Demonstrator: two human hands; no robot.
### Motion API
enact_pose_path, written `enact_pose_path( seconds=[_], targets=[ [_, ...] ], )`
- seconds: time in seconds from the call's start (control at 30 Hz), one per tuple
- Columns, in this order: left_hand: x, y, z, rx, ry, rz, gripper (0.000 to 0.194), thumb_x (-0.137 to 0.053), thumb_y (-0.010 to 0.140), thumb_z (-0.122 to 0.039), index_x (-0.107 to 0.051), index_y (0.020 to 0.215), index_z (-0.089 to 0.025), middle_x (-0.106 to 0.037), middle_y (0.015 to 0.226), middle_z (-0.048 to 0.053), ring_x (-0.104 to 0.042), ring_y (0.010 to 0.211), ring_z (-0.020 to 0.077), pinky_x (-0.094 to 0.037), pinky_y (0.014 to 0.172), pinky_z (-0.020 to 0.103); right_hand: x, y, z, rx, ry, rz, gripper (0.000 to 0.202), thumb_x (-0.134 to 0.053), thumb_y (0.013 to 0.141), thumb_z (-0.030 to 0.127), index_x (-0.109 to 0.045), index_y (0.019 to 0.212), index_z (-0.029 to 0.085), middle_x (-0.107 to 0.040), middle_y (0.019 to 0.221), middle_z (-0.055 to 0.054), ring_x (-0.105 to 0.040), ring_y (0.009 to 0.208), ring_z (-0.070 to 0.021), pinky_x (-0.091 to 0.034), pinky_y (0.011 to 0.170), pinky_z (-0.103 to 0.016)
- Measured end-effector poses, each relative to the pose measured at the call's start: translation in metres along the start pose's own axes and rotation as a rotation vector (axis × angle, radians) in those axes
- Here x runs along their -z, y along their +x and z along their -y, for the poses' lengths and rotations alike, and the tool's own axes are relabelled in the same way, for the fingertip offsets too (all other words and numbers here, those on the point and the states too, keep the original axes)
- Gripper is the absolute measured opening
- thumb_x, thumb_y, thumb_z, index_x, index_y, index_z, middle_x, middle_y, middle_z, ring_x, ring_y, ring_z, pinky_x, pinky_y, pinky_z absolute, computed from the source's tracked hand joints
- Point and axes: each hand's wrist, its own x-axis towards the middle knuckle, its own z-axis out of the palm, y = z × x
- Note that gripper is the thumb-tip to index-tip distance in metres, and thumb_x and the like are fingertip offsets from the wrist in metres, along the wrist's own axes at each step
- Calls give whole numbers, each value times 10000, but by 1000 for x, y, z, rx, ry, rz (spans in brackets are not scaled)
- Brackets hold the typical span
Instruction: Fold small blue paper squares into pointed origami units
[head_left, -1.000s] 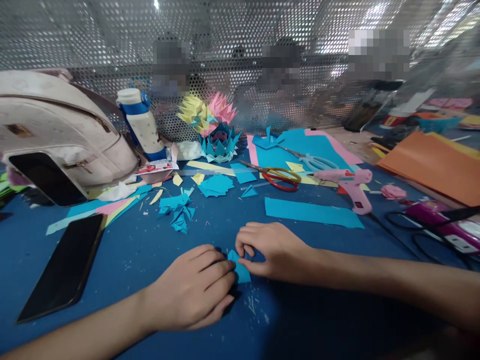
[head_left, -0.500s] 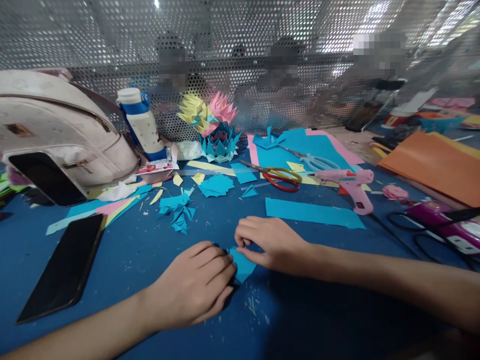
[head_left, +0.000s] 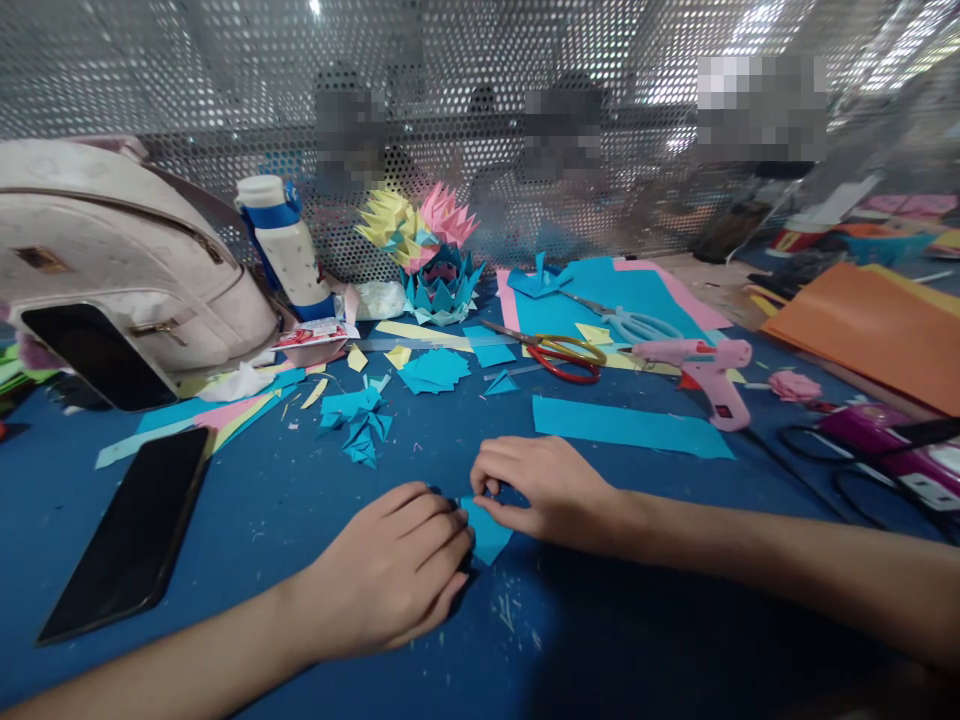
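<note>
A small piece of blue paper lies on the dark blue table between my hands. My left hand rests palm down at its left side, fingers curled together over the edge, which they partly hide. From the upper right, my right hand has thumb and forefinger closed at the paper's top edge, its other fingers bent in. Beyond my hands, a cluster of folded blue paper pieces sits to the left and a blue paper strip to the right.
Scissors, a pink glue gun and blue paper sheets lie farther back. A paper lotus stands near a bottle. Phones and a backpack are at left, a purple power strip at right.
Both hands keep nearly the same hold on the blue paper. The whole view has shifted very slightly; nothing on the table has visibly moved.
</note>
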Motion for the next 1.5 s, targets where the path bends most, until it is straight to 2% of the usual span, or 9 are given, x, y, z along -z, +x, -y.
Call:
enact_pose_path(
  seconds=[0.3, 0.5, 0.63, 0.83, 1.0, 1.07, 1.2, 1.37, 1.5],
  targets=[
    [-1, -1, 1, 5, -14, -6, 256, -439, 994, -182, -647, 1091, -67, -714, 1044, 123, -663, 927, 233, -540, 907, 417, -1, -5, 2, 178, -275, -71, 249, -505, 995, 254, -609, 779, 188, -624, 777, -4, -481, 721, -136, -242, 590, -311],
    [0, 0, 1, 8, -3, -3, 261, -436, 991, -179, -651, 1093, -73, -715, 1048, 121, -657, 938, 231, -530, 920, 419, 10, -2, 5, 306, -377, 47, 259, -537, 982, 233, -604, 736, 190, -598, 779, -29, -419, 733, -173, -219, 581, -338],
    [0, 1, 1, 9, 35, 1, 276, -423, 994, -183, -662, 1089, -81, -713, 1102, 134, -654, 980, 244, -528, 918, 437, 18, -5, 12, 271, -430, 174, 149, -585, 929, 161, -624, 789, 195, -558, 737, -45, -400, 699, -187, -219, 565, -352],
    [2, 0, 1, 15, 29, 23, 287, -447, 985, -195, -665, 1127, -72, -708, 1161, 143, -654, 999, 269, -518, 932, 466, 24, -13, 12, 260, -476, 245, 95, -695, 799, 122, -629, 808, 189, -564, 725, -47, -433, 713, -203, -202, 547, -357],
    [5, 2, 0, 34, -11, 46, 274, -463, 979, -193, -665, 1128, -83, -718, 1095, 133, -659, 967, 258, -515, 946, 481, 30, -14, 10, 288, -429, 285, 85, -673, 805, 107, -634, 813, 182, -587, 749, -47, -446, 717, -196, -275, 589, -347],
    [5, 2, 0, 29, -21, 51, 269, -459, 979, -186, -662, 1127, -90, -717, 1065, 132, -657, 968, 248, -513, 959, 472, 32, -13, 9, 276, -382, 285, 51, -650, 847, 137, -640, 816, 176, -603, 772, -49, -463, 734, -192, -299, 610, -337],
    [2, 1, 0, 26, -20, 68, 301, -444, 975, -167, -615, 1202, -68, -696, 1052, 135, -638, 963, 244, -513, 960, 469, 31, -6, 4, 154, -215, 198, 184, -545, 971, 222, -631, 817, 170, -628, 816, -36, -514, 776, -166, -318, 625, -297],
    [0, 1, 2, 58, -58, 98, 320, -431, 972, -125, -585, 1245, -64, -661, 1066, 132, -609, 963, 239, -508, 967, 474, 29, 1, 0, 36, -93, 212, 55, -601, 945, 236, -624, 915, 196, -651, 913, -8, -563, 843, -150, -273, 594, -265],
    [0, 2, 3, 53, -83, 118, 340, -407, 962, -98, -587, 1249, -64, -643, 1147, 159, -596, 1038, 262, -510, 963, 481, 33, 1, 3, -103, -111, 302, 234, -647, 919, 417, -637, 855, 192, -675, 835, -3, -596, 786, -157, -234, 566, -262]
  ],
)
